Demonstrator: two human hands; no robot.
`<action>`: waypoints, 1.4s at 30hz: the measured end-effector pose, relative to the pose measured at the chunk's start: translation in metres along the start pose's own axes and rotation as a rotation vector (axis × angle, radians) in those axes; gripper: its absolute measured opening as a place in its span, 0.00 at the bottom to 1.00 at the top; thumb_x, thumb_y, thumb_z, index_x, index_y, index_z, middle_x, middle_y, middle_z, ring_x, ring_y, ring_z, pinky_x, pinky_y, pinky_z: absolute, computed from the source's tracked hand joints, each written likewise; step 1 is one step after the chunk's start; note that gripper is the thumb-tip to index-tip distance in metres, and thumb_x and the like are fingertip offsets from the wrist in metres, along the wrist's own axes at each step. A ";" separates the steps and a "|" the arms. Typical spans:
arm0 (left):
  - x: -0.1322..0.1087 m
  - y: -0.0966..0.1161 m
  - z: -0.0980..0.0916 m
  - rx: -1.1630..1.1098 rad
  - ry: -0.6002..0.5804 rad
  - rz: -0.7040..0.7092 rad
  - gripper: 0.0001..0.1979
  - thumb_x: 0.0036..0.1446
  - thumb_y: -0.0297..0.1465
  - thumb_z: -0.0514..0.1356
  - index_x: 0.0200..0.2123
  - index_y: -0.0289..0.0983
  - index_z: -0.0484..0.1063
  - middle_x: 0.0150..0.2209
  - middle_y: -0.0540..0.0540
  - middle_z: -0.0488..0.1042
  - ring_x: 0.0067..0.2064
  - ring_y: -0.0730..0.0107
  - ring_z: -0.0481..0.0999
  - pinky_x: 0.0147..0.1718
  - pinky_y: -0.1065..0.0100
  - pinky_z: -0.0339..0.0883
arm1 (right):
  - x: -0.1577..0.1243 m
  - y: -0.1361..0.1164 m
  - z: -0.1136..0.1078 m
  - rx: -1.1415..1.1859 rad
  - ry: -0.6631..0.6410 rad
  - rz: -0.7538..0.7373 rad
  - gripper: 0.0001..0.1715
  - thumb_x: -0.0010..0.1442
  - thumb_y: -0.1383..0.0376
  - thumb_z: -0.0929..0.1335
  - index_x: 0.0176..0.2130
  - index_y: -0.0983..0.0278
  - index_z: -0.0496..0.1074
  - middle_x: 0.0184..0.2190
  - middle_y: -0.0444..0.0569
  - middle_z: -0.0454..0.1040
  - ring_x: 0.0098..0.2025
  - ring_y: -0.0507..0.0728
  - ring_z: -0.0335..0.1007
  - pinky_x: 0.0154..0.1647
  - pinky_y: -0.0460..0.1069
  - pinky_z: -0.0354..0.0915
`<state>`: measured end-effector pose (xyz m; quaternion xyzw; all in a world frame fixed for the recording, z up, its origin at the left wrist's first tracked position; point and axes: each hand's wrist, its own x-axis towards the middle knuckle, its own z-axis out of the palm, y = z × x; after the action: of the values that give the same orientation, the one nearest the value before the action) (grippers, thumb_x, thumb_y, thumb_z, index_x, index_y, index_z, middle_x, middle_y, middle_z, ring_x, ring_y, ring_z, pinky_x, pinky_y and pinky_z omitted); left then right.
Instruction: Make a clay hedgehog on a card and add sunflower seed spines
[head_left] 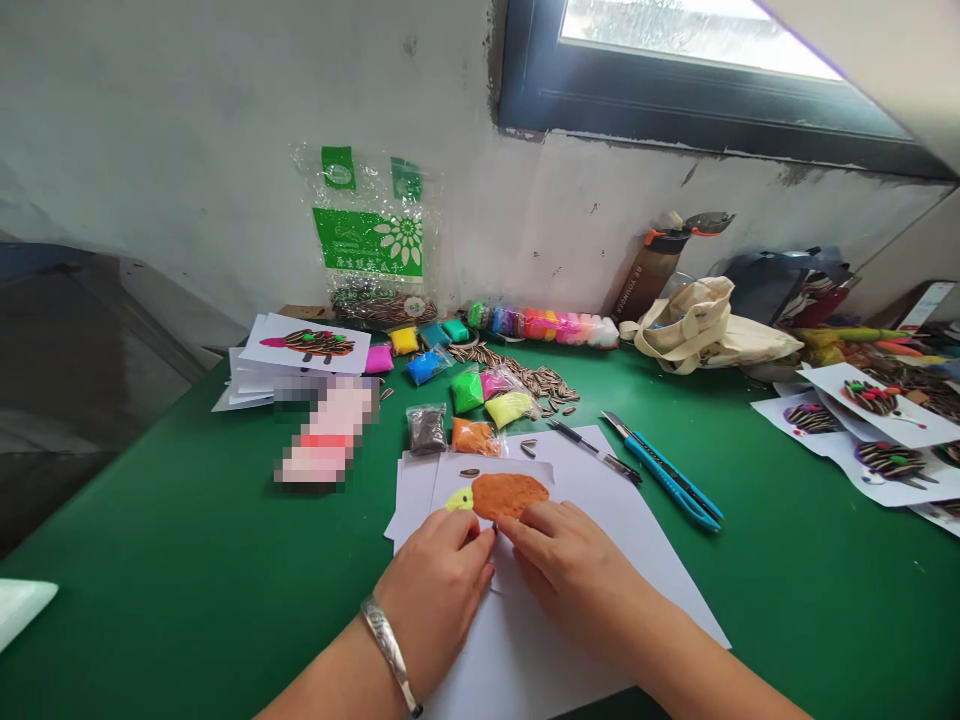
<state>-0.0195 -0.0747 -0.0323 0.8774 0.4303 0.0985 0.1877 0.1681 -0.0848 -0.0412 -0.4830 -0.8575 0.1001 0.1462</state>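
Observation:
An orange-brown clay oval [511, 495] with a yellow clay head [460, 498] and a dark eye lies flat on white paper [607, 620]. My left hand [446, 565] is closed at the lower edge of this clay figure, covering part of the head. Beside its fingertips shows a tiny dark piece [495, 528], too small to name. From the other side, my right hand [570, 555] rests with bent fingers, its index fingertip close to that piece at the oval's lower edge. What lies beneath the right fingers is hidden. One sunflower seed [469, 472] sits just above the figure.
Bagged clay, including black [427, 429] and orange [475, 436], lies behind the paper near spilled sunflower seeds [536, 375]. A pen [596, 452] and blue utility knife [664, 470] lie to the right. Finished seed pictures [892, 460] are far right; another [307, 345] tops a left stack.

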 end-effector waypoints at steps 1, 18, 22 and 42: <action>0.000 0.000 0.000 0.000 0.003 0.001 0.12 0.60 0.24 0.51 0.42 0.37 0.72 0.39 0.43 0.70 0.41 0.60 0.70 0.42 0.56 0.70 | 0.000 0.000 0.000 0.000 -0.003 0.001 0.13 0.59 0.73 0.64 0.44 0.63 0.71 0.32 0.48 0.70 0.32 0.53 0.64 0.32 0.47 0.56; 0.000 0.000 0.002 0.007 0.013 0.022 0.12 0.60 0.24 0.51 0.41 0.36 0.72 0.40 0.42 0.71 0.42 0.60 0.70 0.42 0.55 0.71 | -0.001 0.001 0.005 0.021 0.020 -0.002 0.15 0.59 0.73 0.64 0.43 0.61 0.73 0.29 0.46 0.67 0.30 0.52 0.62 0.30 0.46 0.55; 0.000 0.001 0.000 0.002 0.004 0.024 0.12 0.60 0.24 0.51 0.42 0.37 0.72 0.40 0.42 0.71 0.41 0.60 0.70 0.42 0.55 0.71 | -0.001 0.002 0.004 0.027 0.005 0.013 0.14 0.60 0.73 0.63 0.43 0.61 0.73 0.29 0.46 0.67 0.29 0.52 0.62 0.30 0.46 0.56; -0.001 0.000 0.001 0.005 0.005 0.036 0.12 0.60 0.24 0.51 0.43 0.37 0.72 0.40 0.42 0.70 0.42 0.59 0.70 0.42 0.54 0.71 | 0.000 0.008 -0.002 0.073 0.077 0.025 0.18 0.61 0.72 0.61 0.47 0.59 0.73 0.29 0.46 0.68 0.29 0.52 0.63 0.28 0.45 0.56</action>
<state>-0.0192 -0.0756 -0.0331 0.8854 0.4150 0.1032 0.1823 0.1749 -0.0809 -0.0416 -0.4913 -0.8411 0.1144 0.1951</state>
